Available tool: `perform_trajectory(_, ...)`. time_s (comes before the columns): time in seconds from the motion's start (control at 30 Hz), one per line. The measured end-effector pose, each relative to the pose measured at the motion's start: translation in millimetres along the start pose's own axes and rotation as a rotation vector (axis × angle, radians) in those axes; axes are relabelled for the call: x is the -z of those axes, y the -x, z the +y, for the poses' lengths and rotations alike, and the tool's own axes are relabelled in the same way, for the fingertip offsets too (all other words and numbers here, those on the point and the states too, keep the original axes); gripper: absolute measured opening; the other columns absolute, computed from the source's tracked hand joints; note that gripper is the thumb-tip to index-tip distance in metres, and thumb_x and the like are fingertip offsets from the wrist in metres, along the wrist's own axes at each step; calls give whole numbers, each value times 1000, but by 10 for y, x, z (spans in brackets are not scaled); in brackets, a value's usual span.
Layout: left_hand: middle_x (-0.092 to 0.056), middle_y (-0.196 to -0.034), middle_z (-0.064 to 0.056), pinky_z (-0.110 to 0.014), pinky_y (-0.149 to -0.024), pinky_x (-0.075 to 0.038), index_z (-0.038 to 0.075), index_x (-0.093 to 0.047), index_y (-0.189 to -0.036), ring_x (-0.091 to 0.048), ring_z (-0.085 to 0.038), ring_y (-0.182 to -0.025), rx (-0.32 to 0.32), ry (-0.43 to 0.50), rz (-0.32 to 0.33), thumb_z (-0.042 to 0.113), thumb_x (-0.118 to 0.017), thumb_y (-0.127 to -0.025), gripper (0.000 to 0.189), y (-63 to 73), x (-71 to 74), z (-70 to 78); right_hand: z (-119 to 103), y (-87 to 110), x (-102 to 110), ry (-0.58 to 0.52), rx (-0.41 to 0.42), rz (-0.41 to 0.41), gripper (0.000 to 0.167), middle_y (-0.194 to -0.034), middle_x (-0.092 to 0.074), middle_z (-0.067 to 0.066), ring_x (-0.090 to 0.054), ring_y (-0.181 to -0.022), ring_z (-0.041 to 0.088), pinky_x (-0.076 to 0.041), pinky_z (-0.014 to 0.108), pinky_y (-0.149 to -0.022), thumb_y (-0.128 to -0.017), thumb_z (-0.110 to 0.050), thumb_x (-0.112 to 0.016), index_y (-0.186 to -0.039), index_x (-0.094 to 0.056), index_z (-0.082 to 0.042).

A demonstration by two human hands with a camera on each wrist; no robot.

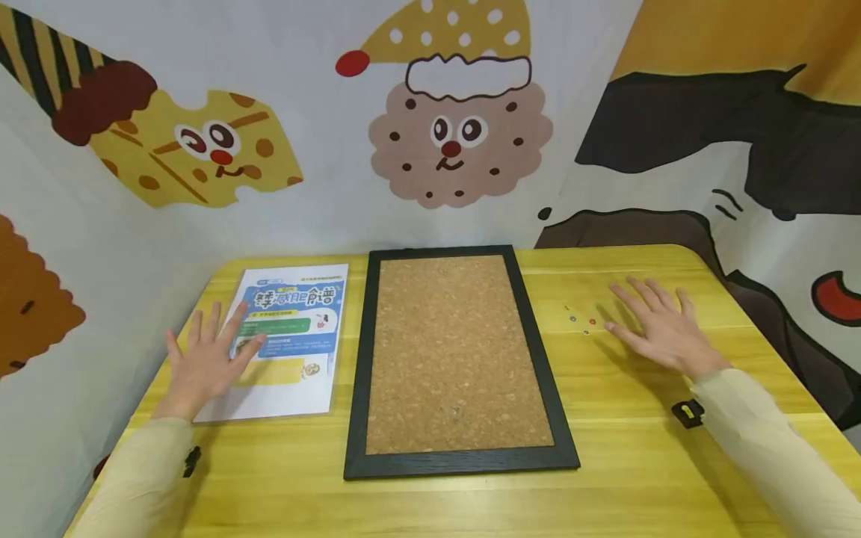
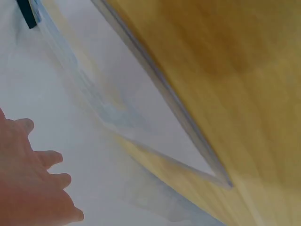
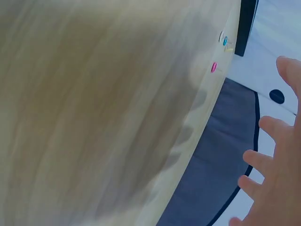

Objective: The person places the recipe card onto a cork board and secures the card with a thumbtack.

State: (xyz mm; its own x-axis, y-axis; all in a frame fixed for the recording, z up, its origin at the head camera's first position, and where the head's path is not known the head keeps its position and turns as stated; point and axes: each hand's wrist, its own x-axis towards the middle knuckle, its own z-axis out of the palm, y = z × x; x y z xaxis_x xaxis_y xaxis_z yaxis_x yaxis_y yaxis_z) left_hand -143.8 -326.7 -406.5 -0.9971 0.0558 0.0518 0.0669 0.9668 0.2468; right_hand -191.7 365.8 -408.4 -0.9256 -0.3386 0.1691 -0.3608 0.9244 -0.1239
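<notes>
In the head view, a wood-grained desk (image 1: 632,456) met a cartoon-printed backdrop (image 1: 316,224); the left hand (image 1: 207,365) spread over a printed sheet (image 1: 296,388) left of the cork board (image 1: 457,351), the right hand (image 1: 662,329) near small coloured pieces (image 1: 593,322) right of that board. The left wrist view showed splayed, empty fingers (image 2: 49,157) clear of the sheet; the right wrist view, outstretched, empty fingers (image 3: 258,161) apart from the pieces.

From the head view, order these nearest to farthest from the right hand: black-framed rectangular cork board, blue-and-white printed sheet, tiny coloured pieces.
1. Tiny coloured pieces, just left of the right hand.
2. Black-framed rectangular cork board, in the middle.
3. Blue-and-white printed sheet, on the left.
</notes>
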Motion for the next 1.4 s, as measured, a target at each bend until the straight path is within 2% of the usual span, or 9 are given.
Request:
perform_trajectory(0.1,5,-155,-31,-74,-94,18,21,1,-157,7,-54,-137,16,12,-18,59,-34,-99,78,-18,34,-65,-54,-51,-12,-33,3,-7,71,-152,-25,23,-25,-129,51,-11,71,-93,-94,-49,-54,-152,-31,-16)
perform_trajectory(0.17,5,-154,-32,-75,-93,16,19,1,-156,6,-55,-137,30,19,-27,59,-34,-99,79,-18,41,-121,-90,-79,-17,-58,4,-17,68,-151,-26,23,-29,-125,51,-16,68,-89,-94,-48,-55,-150,-34,-16)
perform_trajectory(0.33,-1,-152,-36,-77,-92,14,12,1,-156,4,-57,-136,75,31,-48,60,-31,-98,81,-7,39,-310,-153,-140,-40,-83,20,-26,65,-149,-31,21,-33,-123,49,-18,66,-87,-94,-47,-56,-147,-40,-13)
perform_trajectory(0.57,-2,-147,-42,-77,-89,18,-2,3,-152,2,-61,-132,133,84,-138,60,-27,-99,86,17,66,-554,-192,-184,-106,-95,43,-40,58,-140,-40,21,-38,-119,44,-23,60,-85,-96,-44,-55,-142,-46,-10)
perform_trajectory(0.8,2,-150,-38,-79,-88,15,-6,5,-149,0,-62,-131,146,91,-229,60,-26,-99,89,4,82,-727,-245,-204,-148,-121,63,-38,55,-136,-42,22,-40,-118,43,-26,54,-81,-97,-41,-54,-140,-47,-7)
perform_trajectory(0.93,3,-151,-36,-81,-89,5,-7,5,-149,0,-62,-131,140,108,-286,59,-26,-100,88,-20,99,-755,-303,-229,-139,-170,64,-49,53,-138,-41,24,-39,-121,43,-26,50,-78,-100,-39,-51,-141,-46,-6)
perform_trajectory(1.1,7,-151,-36,-81,-87,-4,-7,5,-149,3,-61,-132,127,97,-343,62,-27,-99,92,-75,52,-698,-362,-264,-141,-241,57,-50,51,-138,-41,24,-37,-123,44,-27,52,-78,-101,-36,-49,-140,-45,-4)
perform_trajectory(1.23,11,-150,-37,-79,-88,-6,-9,6,-149,6,-62,-131,118,47,-343,64,-28,-98,95,-87,-26,-648,-377,-297,-186,-258,63,-50,50,-134,-44,24,-40,-120,44,-29,54,-80,-102,-35,-47,-139,-46,-2)
perform_trajectory(1.4,10,-150,-38,-78,-88,-6,-9,6,-149,5,-62,-131,126,33,-318,62,-25,-99,92,-53,-78,-634,-389,-339,-243,-294,57,-68,50,-132,-46,25,-45,-113,42,-29,59,-84,-102,-34,-48,-139,-46,1)
